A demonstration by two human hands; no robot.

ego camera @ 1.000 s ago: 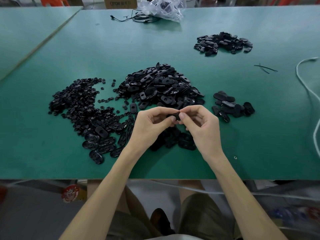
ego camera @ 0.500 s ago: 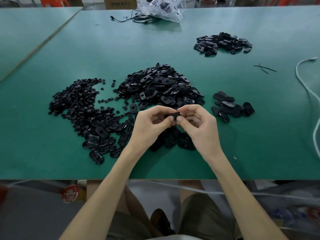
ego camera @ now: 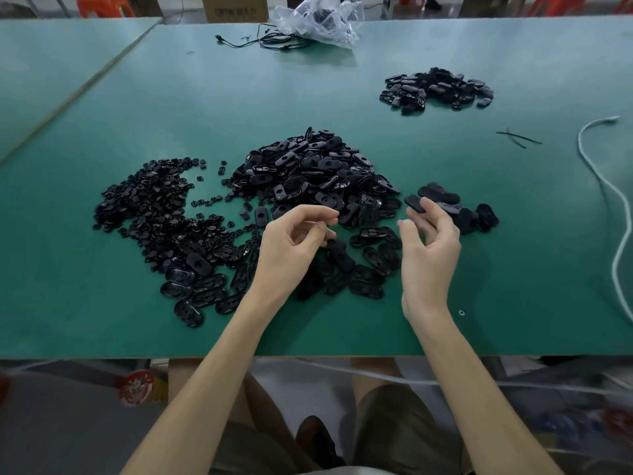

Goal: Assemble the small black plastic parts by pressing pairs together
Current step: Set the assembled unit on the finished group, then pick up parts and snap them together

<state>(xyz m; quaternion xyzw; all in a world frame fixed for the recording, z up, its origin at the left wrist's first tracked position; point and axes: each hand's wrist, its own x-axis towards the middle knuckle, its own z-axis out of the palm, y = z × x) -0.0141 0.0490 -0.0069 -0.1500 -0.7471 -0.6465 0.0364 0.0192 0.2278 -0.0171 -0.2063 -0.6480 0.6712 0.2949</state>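
Against the fingertips of the right hand [ego camera: 428, 248], thumb held clear, sits a small black oval plastic part [ego camera: 413, 202]; whether it is gripped I cannot tell. The left hand [ego camera: 294, 245] hangs apart, loosely curled and empty, above the middle heap of black parts [ego camera: 308, 173] on the green worktop [ego camera: 513, 269]. A smaller pile of black oval parts [ego camera: 479, 217] lies just right.

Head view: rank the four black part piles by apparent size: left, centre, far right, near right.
1. left pile and centre pile: alike in spread, not split.
2. far pile and near-right pile: alike in frame; the far one sits farther from the camera, so unranked.
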